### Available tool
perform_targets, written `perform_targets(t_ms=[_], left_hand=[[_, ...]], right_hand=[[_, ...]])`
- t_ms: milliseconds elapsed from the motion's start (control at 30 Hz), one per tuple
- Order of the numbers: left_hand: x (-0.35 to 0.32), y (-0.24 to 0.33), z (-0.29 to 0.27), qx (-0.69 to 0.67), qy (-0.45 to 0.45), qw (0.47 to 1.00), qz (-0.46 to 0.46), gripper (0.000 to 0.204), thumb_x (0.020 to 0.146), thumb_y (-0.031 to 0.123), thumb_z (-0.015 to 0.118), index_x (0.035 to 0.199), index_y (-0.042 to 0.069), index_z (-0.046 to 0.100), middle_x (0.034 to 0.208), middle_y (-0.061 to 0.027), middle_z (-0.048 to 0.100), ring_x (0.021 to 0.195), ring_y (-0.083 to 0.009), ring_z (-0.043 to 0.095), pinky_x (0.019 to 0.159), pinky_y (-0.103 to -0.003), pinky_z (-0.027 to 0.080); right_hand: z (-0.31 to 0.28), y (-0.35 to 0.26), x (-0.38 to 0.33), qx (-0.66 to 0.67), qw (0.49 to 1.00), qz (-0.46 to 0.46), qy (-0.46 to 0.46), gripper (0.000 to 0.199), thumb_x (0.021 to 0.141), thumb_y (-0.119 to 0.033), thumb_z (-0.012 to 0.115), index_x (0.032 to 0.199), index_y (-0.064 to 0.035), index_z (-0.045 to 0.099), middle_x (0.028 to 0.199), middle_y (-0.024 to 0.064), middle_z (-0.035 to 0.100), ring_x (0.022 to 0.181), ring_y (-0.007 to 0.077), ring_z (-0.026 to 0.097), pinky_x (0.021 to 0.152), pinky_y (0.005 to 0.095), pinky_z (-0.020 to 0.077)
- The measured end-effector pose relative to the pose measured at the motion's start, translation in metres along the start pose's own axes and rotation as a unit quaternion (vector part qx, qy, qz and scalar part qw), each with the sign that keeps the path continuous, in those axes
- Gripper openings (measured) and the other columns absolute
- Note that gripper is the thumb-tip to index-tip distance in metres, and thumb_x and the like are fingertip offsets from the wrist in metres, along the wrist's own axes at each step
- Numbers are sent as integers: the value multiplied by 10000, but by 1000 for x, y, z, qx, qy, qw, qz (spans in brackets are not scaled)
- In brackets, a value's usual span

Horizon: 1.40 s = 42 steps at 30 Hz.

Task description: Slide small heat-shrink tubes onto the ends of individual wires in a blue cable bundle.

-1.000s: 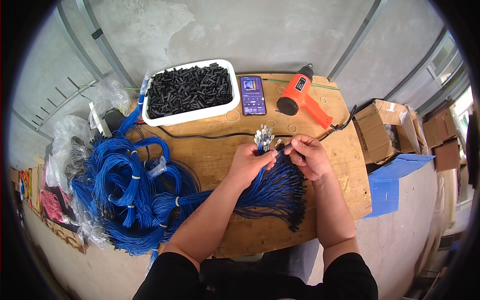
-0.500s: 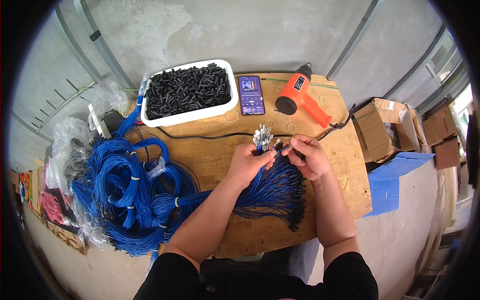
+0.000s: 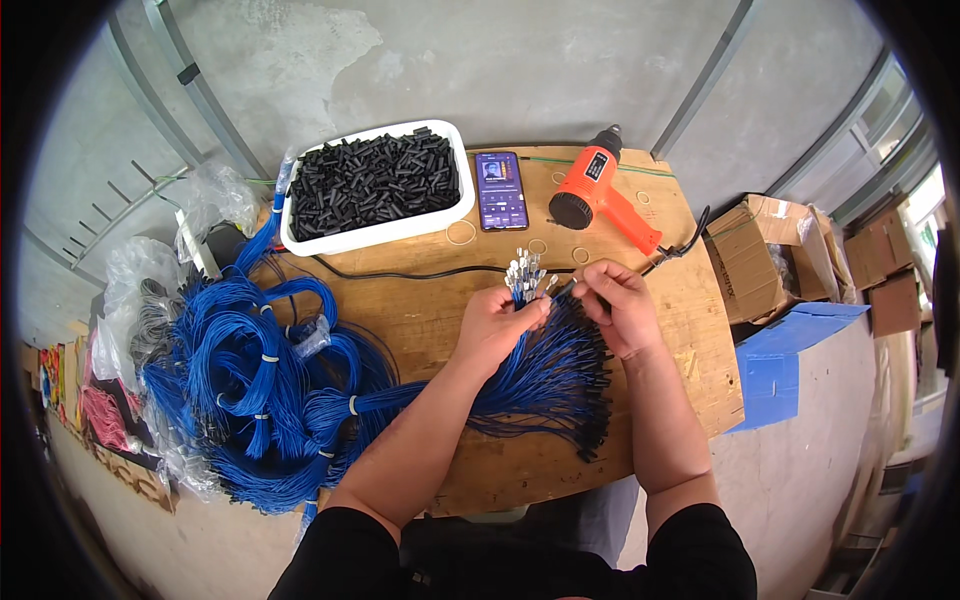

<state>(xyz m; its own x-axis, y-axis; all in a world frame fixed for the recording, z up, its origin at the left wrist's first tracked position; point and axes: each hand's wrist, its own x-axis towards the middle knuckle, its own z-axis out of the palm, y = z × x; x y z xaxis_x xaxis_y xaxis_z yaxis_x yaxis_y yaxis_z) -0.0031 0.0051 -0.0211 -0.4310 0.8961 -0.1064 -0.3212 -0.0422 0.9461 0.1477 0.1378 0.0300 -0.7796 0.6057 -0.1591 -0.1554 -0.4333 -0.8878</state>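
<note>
A bundle of blue wires [image 3: 545, 362] spreads over the wooden table, and many of its ends carry black sleeves. My left hand [image 3: 500, 322] is closed round part of this bundle, with bare metal and whitish terminals [image 3: 524, 272] sticking up above the fingers. Just right of them, a short black sleeve [image 3: 565, 291] lies slanted between my two hands. My right hand [image 3: 617, 306] is closed in a pinch at the sleeve's right end; its fingertips partly hide what they grip. Further left lie coiled blue wire bundles [image 3: 250, 375] with pale ties.
At the back stand a white tub [image 3: 372, 240] of black sleeves, a phone [image 3: 502, 190] and an orange heat gun [image 3: 597, 190]. A black cable [image 3: 420, 273] crosses the table behind my hands. Rubber bands [image 3: 461, 232] lie about. Cardboard boxes [image 3: 755, 260] stand right of the table.
My right hand has shifted slightly up and its fingers have turned about the black sleeve. The left hand keeps its hold on the wires, nearly still.
</note>
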Motion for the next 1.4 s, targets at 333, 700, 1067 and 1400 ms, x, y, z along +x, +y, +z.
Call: perform_targets(t_ms=[333, 700, 1067, 1400], left_hand=[[-6, 6, 8, 72, 6, 996, 60, 158, 868, 123, 761, 974, 9, 731, 777, 16, 676, 686, -26, 554, 599, -207, 441], [-7, 10, 8, -42, -35, 998, 28, 150, 895, 47, 714, 1010, -44, 680, 785, -53, 652, 657, -97, 588, 591, -236, 473], [-5, 10, 8, -93, -29, 995, 10, 133, 902, 69, 717, 966, -33, 661, 814, -65, 656, 671, -121, 609, 608, -256, 498], [-4, 10, 6, -51, -5, 999, 2, 138, 907, 100, 714, 946, -21, 660, 796, -58, 651, 659, -116, 600, 599, -249, 489]], right_hand=[[14, 4, -6, -143, 977, -142, 70, 106, 924, -50, 681, 1007, 15, 675, 792, 0, 661, 668, 49, 562, 625, 196, 464], [10, 10, -7, -183, 972, -146, -19, 45, 940, 2, 645, 955, 27, 681, 874, 56, 721, 795, 81, 647, 738, 230, 523], [-11, 0, 5, 197, 980, -11, -38, 292, 918, -96, 595, 1164, 59, 582, 1004, 101, 642, 808, 177, 605, 744, 222, 504], [-15, 7, 15, 225, 973, -2, 49, 221, 974, 10, 486, 1166, 90, 561, 1116, 175, 619, 1036, 247, 642, 917, 294, 557]])
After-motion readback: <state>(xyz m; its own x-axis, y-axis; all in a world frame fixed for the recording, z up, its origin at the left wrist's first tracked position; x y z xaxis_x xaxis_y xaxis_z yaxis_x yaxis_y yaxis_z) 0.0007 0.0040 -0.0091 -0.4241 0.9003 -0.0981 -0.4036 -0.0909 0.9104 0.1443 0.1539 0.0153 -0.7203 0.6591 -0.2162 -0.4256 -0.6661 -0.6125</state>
